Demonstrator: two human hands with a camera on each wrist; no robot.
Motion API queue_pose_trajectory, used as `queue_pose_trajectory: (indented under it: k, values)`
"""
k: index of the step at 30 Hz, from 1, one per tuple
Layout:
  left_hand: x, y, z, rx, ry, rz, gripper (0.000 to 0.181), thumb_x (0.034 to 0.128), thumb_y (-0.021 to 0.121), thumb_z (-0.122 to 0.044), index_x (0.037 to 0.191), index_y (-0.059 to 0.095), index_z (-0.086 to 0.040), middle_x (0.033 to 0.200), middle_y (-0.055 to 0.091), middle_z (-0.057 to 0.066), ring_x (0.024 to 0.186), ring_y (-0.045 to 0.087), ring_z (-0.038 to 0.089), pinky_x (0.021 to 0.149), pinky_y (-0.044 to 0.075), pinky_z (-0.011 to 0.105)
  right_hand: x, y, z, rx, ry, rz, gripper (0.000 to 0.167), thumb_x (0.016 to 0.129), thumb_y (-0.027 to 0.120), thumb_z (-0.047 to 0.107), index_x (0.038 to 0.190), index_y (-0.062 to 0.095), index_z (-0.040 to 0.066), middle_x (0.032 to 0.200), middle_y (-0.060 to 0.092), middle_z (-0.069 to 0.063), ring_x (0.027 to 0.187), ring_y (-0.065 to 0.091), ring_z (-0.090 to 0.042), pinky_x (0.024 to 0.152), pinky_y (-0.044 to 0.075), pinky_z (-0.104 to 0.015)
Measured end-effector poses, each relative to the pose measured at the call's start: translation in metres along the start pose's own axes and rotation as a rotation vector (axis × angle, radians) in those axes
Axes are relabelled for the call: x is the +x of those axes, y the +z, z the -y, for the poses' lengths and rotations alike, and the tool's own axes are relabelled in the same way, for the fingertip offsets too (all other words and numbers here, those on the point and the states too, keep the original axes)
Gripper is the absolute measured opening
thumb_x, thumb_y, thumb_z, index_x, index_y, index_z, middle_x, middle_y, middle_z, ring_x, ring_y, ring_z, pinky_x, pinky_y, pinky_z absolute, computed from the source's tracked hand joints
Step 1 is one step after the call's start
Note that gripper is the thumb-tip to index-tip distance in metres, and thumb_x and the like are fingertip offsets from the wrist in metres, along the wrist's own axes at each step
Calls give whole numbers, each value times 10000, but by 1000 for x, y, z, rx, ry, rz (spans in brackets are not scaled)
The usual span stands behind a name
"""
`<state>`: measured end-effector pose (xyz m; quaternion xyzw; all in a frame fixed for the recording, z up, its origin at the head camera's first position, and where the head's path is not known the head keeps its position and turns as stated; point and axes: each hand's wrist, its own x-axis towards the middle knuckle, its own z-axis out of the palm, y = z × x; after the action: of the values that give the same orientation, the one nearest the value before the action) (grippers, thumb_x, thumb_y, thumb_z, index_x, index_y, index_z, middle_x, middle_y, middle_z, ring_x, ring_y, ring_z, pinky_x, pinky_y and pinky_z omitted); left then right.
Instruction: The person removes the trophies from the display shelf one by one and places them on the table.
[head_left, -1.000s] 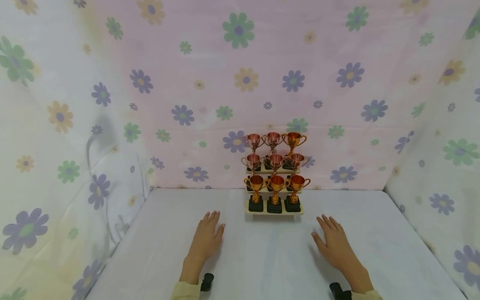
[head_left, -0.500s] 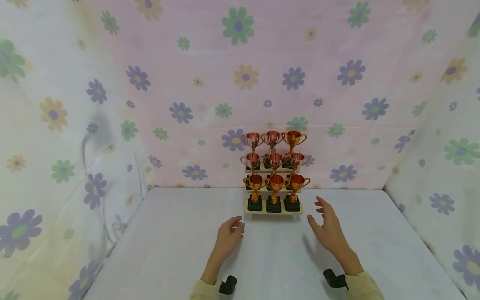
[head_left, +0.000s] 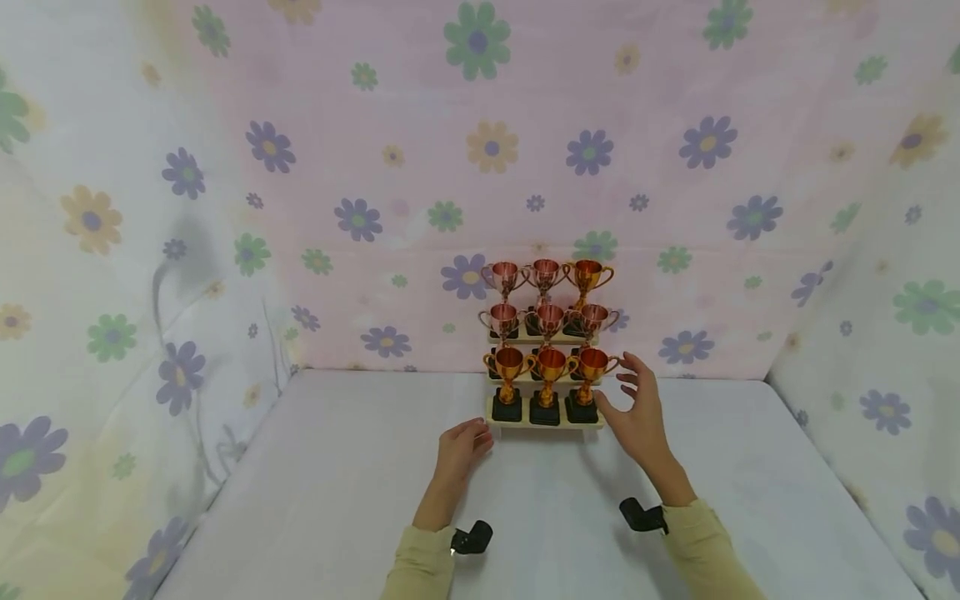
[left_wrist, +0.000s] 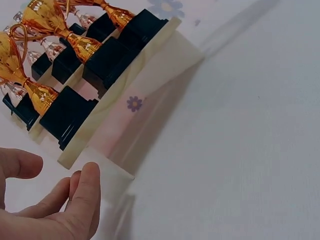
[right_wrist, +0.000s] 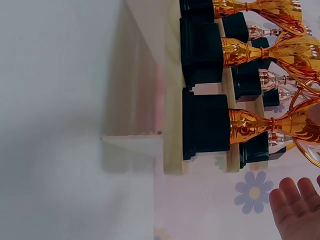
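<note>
A tiered stand (head_left: 592,425) with pale wooden shelves holds several small trophy cups on black bases. Gold trophies fill the bottom row, such as the right one (head_left: 591,367); the middle row is rose-coloured, like its centre trophy (head_left: 550,317). On top are two rose-coloured ones and a gold trophy (head_left: 587,273) at the right. My left hand (head_left: 459,450) is at the stand's front left corner, its loosely bent fingers (left_wrist: 86,187) close to the bottom shelf. Beside the bottom right gold trophy, my right hand (head_left: 637,417) has fingers and thumb spread; whether it touches a handle cannot be told.
The stand is near the back edge of a white-covered table (head_left: 360,500). Flower-patterned cloth (head_left: 420,150) hangs behind it and along both sides. A black wrist camera (head_left: 472,538) is strapped to the left forearm, another black camera (head_left: 641,515) to the right.
Both hands have left their places flat over the table and moved inward to the stand. The left came right to its front corner; the right went forward and left. The trophies stay put.
</note>
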<state>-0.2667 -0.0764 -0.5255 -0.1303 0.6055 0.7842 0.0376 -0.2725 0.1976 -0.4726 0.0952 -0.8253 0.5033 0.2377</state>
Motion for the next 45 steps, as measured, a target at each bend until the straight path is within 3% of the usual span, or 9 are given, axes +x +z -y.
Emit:
queue_pose_trajectory:
  k: [5, 11, 13, 16, 20, 25, 29, 37, 45]
  values:
    - [6, 1, -2, -67, -7, 30, 400, 1036, 533, -74, 1345, 515, 179, 1127, 645, 172, 981, 666, 160, 968, 577, 307, 11, 6, 5, 42, 27, 5, 777, 885, 754, 16, 1521, 309, -11, 1432, 417, -259, 1251, 483, -415, 1093, 428, -602]
    - [5, 7, 5, -115, -4, 13, 427, 1037, 538, -78, 1372, 484, 182, 1230, 622, 212, 996, 642, 130, 999, 560, 310, 14, 10, 3, 92, 68, 15, 715, 908, 768, 77, 1491, 361, 6, 1403, 484, -223, 1253, 509, -369, 1114, 436, -562]
    - [4, 10, 10, -132, -8, -4, 435, 1036, 540, -70, 1378, 470, 190, 1228, 615, 210, 985, 637, 122, 994, 562, 305, 13, 10, 3, 107, 84, 7, 688, 909, 769, 78, 1476, 386, 11, 1395, 508, -202, 1245, 521, -334, 1112, 456, -488]
    - [4, 14, 14, -181, -3, -43, 435, 1027, 548, -50, 1371, 464, 203, 1173, 617, 191, 949, 635, 122, 973, 572, 297, 13, 10, 9, 151, 95, 4, 661, 903, 768, 55, 1456, 410, 4, 1391, 520, -197, 1230, 529, -287, 1074, 477, -275]
    - [7, 18, 15, -226, 23, -84, 417, 1022, 562, -40, 1347, 482, 209, 1107, 614, 172, 907, 634, 121, 937, 586, 279, 18, 8, 28, 174, 102, 25, 635, 902, 745, -13, 1437, 408, -64, 1384, 508, -250, 1193, 525, -255, 995, 440, -80]
    - [9, 21, 17, -230, 2, -87, 411, 1019, 571, -33, 1342, 489, 208, 1118, 614, 177, 897, 640, 121, 938, 588, 289, 17, 4, 39, 176, 132, 16, 598, 891, 741, -45, 1404, 438, -95, 1343, 536, -265, 1105, 537, -135, 946, 475, -67]
    - [9, 22, 18, -210, 0, -86, 388, 1017, 577, -40, 1328, 524, 186, 1145, 620, 180, 910, 651, 120, 973, 579, 338, 18, 7, 24, 215, 123, -12, 565, 895, 752, -8, 1383, 473, -71, 1319, 562, -237, 1051, 555, -59, 905, 487, -51]
    - [10, 20, 21, -152, 19, -125, 351, 1008, 605, -61, 1287, 585, 151, 1163, 649, 216, 910, 680, 139, 932, 598, 342, 16, 15, 8, 276, 96, -82, 522, 865, 782, -12, 1331, 547, -28, 1285, 598, -190, 1022, 596, -62, 870, 525, -77]
    - [11, 18, 19, -128, 23, -143, 335, 1012, 602, -79, 1277, 603, 127, 1210, 646, 252, 942, 693, 163, 926, 598, 327, 9, 16, 35, 298, 66, -136, 520, 839, 764, -107, 1311, 548, -130, 1270, 596, -259, 1024, 613, -59, 884, 553, -130]
